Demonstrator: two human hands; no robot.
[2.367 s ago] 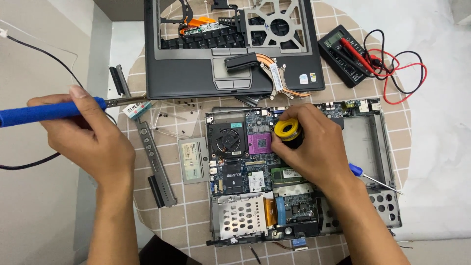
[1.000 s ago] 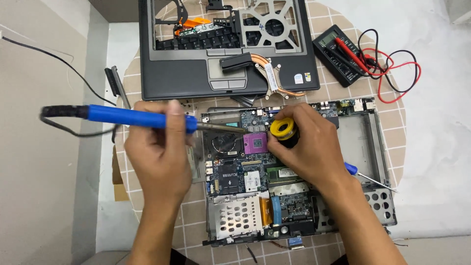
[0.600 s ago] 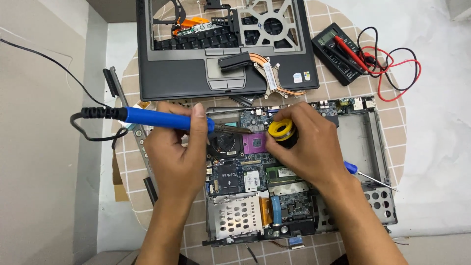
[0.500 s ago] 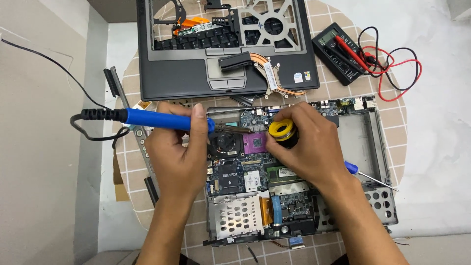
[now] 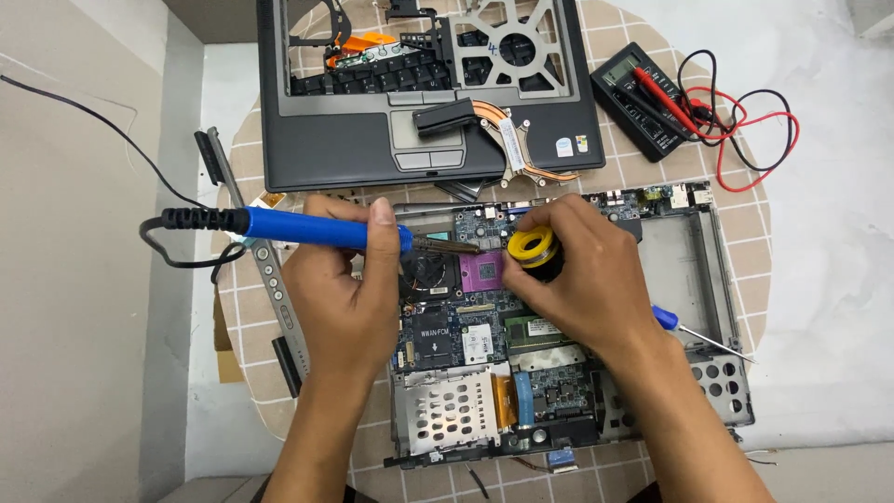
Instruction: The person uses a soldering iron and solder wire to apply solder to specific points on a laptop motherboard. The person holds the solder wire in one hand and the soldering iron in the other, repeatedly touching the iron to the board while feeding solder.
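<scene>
An opened laptop base (image 5: 559, 373) is laid on the bench (image 5: 279, 410). A blue soldering iron (image 5: 317, 229) is clamped in the left hand (image 5: 345, 298), tip over the motherboard. A yellow solder spool (image 5: 533, 250) is clasped by the right hand (image 5: 587, 279). Beyond, a multimeter (image 5: 643, 98) is seen.

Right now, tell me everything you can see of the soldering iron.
The soldering iron has a blue handle, plastic by the look, a ribbed black strain relief at its left end and a black cord looping off to the left. It lies nearly level, its dark metal tip pointing right over the laptop circuit board, near the purple processor socket. The left hand grips the handle from below, thumb on top. Whether the tip touches the board cannot be told. The right hand holds a yellow spool just past the tip.
</scene>
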